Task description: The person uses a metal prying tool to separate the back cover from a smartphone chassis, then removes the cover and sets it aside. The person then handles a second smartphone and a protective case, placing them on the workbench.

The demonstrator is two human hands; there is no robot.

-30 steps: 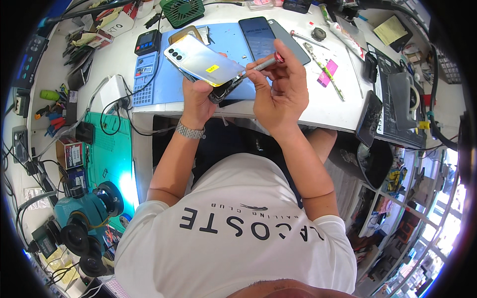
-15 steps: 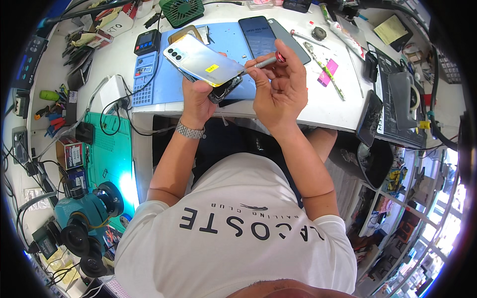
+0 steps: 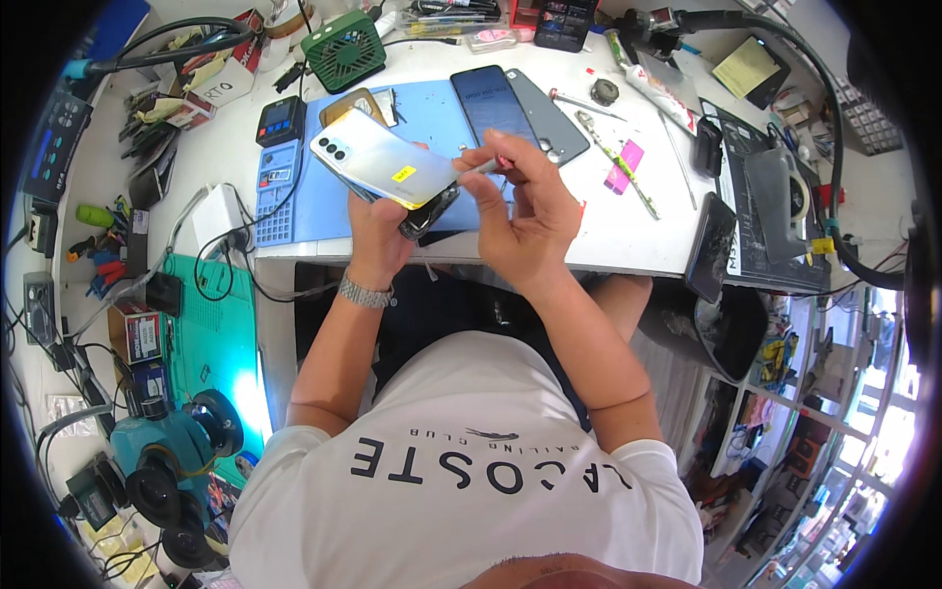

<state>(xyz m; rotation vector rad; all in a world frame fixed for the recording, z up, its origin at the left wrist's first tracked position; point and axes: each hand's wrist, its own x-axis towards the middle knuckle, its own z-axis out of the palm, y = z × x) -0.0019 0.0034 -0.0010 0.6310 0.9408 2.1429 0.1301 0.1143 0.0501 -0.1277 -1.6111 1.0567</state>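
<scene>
A smartphone with a silver back cover (image 3: 368,155) is tilted above the blue mat, gripped from below by my left hand (image 3: 376,240). The cover stands lifted off the dark phone body (image 3: 430,218), whose lower end shows beneath it. Between the thumb and fingers of my right hand (image 3: 530,221) is a slim screwdriver (image 3: 483,168) with a grey handle and red end. Its tip points at the cover's right end; whether it touches is too small to tell. A yellow sticker (image 3: 403,174) is on the cover.
On the blue mat (image 3: 319,211) rest a dark phone (image 3: 491,103) and a brown-framed part. A grey panel (image 3: 549,123) lies beside them. Farther out stand a green fan (image 3: 341,54), a small black-blue device (image 3: 281,122) and a microscope (image 3: 162,447). A bin (image 3: 731,334) is below the right edge.
The whole view has tilted, so the bench and hands sit lower in it. My right hand's fingers have folded further over the screwdriver, and its red end shows less. The phone stays in my left hand.
</scene>
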